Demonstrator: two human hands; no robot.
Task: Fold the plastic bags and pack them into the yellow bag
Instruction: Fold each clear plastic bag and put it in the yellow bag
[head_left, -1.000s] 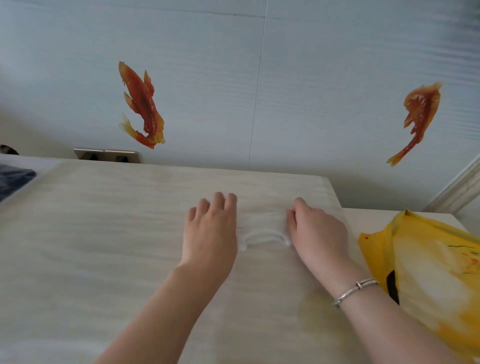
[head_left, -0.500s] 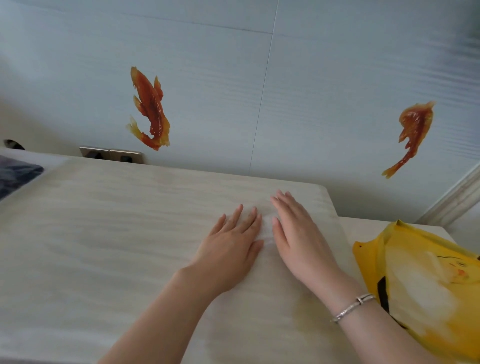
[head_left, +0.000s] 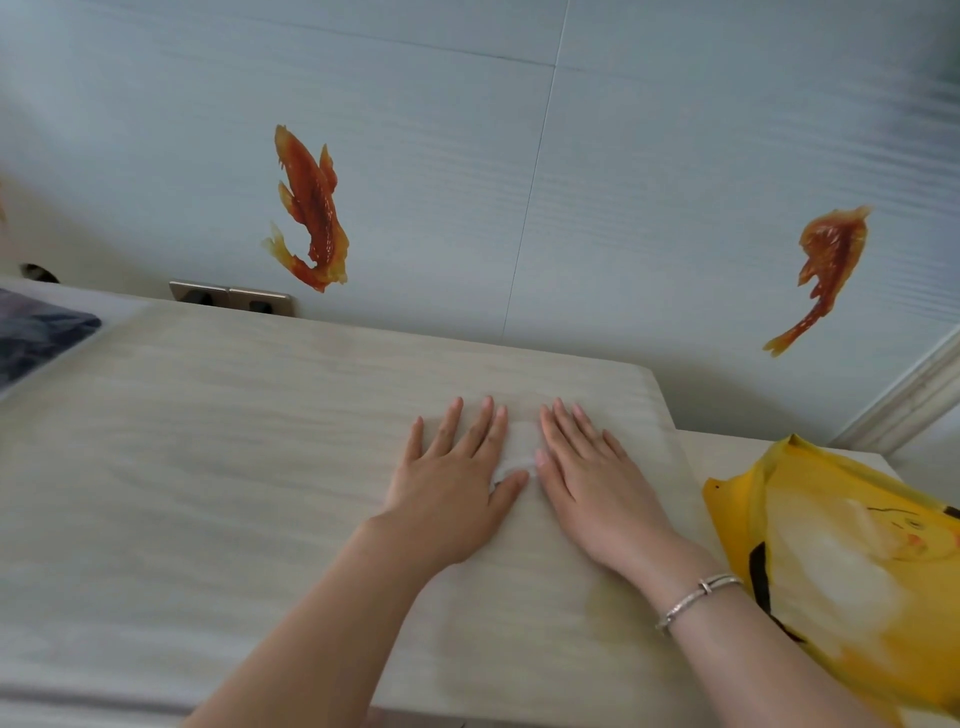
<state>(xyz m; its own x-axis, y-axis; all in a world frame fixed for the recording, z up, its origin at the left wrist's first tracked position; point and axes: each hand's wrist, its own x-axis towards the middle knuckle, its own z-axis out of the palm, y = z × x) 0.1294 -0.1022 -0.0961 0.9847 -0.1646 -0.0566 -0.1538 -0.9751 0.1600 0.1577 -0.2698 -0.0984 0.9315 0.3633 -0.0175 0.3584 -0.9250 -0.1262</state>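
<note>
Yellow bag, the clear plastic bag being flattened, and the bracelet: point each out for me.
yellow bag (head_left: 852, 587), head view, on its printed front face.
clear plastic bag (head_left: 521, 447), head view, on the strip showing between the two hands.
bracelet (head_left: 693, 603), head view, on the band across the right wrist.

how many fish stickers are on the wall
2. One orange fish sticker is on the wall above the table's left-centre; the other fish sticker is at the right, above the yellow bag. Others may lie off-frame.
</note>
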